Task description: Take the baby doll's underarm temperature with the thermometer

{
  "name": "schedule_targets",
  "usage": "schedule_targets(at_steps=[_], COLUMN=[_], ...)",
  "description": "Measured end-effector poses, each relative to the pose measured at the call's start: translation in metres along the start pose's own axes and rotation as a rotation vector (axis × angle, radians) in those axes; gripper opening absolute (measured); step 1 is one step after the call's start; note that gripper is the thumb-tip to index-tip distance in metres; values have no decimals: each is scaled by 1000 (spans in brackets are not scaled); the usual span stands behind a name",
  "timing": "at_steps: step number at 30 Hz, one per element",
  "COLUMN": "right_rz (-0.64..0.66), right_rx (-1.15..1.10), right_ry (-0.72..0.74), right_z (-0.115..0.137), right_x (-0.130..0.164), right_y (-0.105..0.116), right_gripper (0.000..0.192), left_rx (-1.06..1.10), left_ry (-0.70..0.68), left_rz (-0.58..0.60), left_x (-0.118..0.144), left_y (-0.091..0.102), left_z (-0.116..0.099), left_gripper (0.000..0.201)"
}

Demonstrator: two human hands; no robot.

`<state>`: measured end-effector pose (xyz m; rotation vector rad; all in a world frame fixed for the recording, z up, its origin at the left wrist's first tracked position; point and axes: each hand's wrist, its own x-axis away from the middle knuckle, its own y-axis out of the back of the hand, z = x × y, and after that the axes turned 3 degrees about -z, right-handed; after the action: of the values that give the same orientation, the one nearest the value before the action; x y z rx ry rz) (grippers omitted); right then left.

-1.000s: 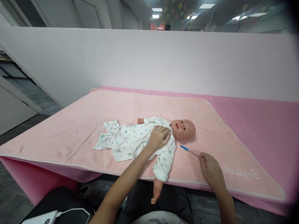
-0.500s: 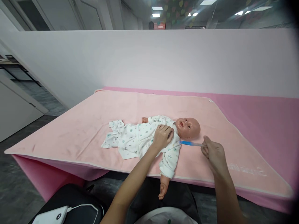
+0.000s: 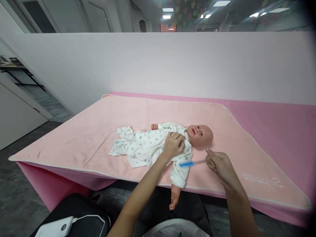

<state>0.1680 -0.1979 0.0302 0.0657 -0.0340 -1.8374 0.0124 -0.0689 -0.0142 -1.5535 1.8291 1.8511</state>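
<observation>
A baby doll (image 3: pixel 199 135) in a white printed romper (image 3: pixel 145 148) lies on its back on a light pink blanket (image 3: pixel 98 131), head to the right. My left hand (image 3: pixel 172 144) grips the romper fabric at the doll's chest, near the collar. My right hand (image 3: pixel 219 166) holds a thin stick with a blue tip (image 3: pixel 189 163) lifted off the blanket, the blue end pointing left over the doll's near sleeve. The doll's near arm (image 3: pixel 174 199) hangs over the blanket's front edge.
The blanket covers a pink table (image 3: pixel 278 128) against a white partition wall (image 3: pixel 158 65). A black bag (image 3: pixel 81 217) with a white power bank (image 3: pixel 53 227) and cable sits on the floor at the lower left. Grey floor runs along the left side.
My right hand picked the blue-tipped stick up from the blanket beside the doll's head and swung its tip left and lower, over the near sleeve. My left hand stayed on the chest.
</observation>
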Motion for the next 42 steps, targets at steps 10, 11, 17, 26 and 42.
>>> schedule_targets(at_steps=[10, 11, 17, 26, 42], right_rz=[-138, -179, -513, -689, -359], right_rx=[22, 47, 281, 1019, 337], right_ry=[-2, 7, 4, 94, 741], right_z=[-4, -6, -34, -88, -38], right_x=[-6, -6, -5, -6, -70], right_y=[11, 14, 37, 59, -87], right_gripper=[52, 52, 46, 47, 13], left_rx=[0, -2, -59, -25, -35], left_ry=[3, 6, 97, 5, 17], left_rz=[-17, -20, -49, -82, -196], left_x=[0, 0, 1, 2, 8], left_y=[0, 0, -1, 2, -3], left_z=[-1, -1, -3, -3, 2], left_gripper=[18, 18, 14, 13, 23])
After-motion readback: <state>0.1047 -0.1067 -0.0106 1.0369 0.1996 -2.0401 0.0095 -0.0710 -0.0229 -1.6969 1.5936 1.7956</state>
